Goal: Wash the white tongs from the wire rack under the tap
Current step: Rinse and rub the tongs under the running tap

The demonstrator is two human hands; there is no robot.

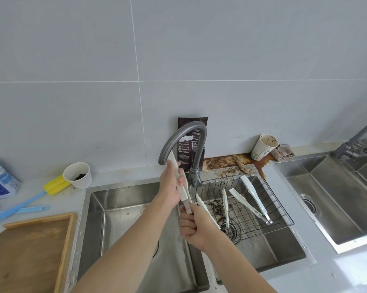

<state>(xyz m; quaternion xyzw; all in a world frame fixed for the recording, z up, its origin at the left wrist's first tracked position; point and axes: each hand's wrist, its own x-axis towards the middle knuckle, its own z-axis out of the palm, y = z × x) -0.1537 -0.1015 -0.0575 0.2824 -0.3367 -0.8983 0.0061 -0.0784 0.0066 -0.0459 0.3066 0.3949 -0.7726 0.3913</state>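
Both my hands hold one pair of white tongs upright over the left sink basin, its tip just under the spout of the grey curved tap. My left hand wraps the upper arms of the tongs. My right hand grips the hinged lower end. Several more white tongs lie in the black wire rack over the right basin. No running water is visible.
A paper cup and a yellow-and-blue brush lie left of the sink. A wooden tray sits at the lower left. A dirty cup, a cloth and a second sink are to the right.
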